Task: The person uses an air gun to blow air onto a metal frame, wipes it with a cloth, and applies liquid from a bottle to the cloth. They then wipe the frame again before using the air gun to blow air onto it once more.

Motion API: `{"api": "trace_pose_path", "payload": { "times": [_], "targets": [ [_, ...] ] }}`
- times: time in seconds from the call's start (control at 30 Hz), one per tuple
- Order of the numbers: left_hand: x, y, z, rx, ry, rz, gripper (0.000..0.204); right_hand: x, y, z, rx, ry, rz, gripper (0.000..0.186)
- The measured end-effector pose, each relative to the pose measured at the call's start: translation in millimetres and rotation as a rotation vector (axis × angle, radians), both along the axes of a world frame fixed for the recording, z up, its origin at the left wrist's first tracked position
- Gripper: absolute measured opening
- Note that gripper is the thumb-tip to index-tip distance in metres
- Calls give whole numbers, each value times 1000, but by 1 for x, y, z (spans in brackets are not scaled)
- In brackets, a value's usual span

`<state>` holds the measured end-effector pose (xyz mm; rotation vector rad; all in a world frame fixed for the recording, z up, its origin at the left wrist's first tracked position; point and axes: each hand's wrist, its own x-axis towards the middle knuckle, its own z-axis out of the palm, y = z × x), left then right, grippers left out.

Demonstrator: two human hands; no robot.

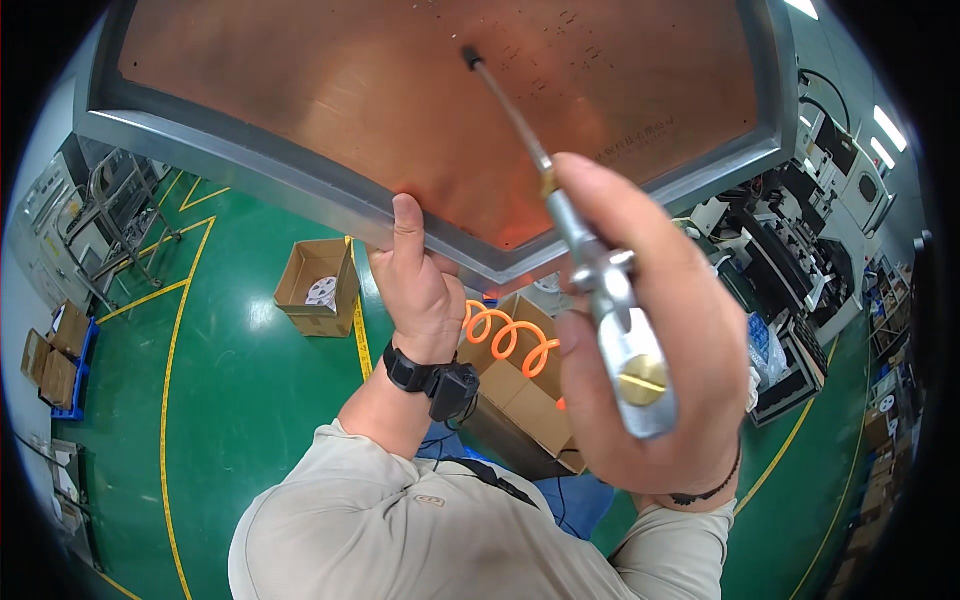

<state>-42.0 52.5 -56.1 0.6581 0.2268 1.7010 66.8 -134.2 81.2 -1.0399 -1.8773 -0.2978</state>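
My left hand [418, 285] grips the lower edge of a metal-framed stencil [330, 110], thumb over the frame's rim. The stencil is held up in front of me, a shiny copper-toned sheet in a broad grey frame; small slots pierce its upper middle. In my right hand [685, 340] is a silver air blow gun [622, 330] with a brass screw and a long thin nozzle. Its black tip appears over the sheet, near the slots; whether it touches, I cannot tell. An orange coiled hose [505, 335] hangs between my hands, its ends hidden.
An open cardboard box [318, 290] with white reels stands on the green floor [250, 400]. Another carton [520, 405] sits close below my hands. A metal rack cart [110, 225] is at the left, machines [790, 240] at the right. Yellow lines mark the floor.
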Motion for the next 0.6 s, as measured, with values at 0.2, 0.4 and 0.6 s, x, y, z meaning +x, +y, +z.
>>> {"api": "trace_pose_path", "payload": {
  "times": [0.2, 0.4, 0.6],
  "targets": [
    [8, 2, 5, 9, -26, 121, 43, -8, -7, 3, 30, 526, -35, 62],
    [3, -5, 4, 2, 7, 35, 26, 2, -6, -5, -10, 59, 6, 64],
    [1, -3, 6, -24, 62, -2, 30, 9, -6, -12, 13, 45, -2, 65]
  ]
}}
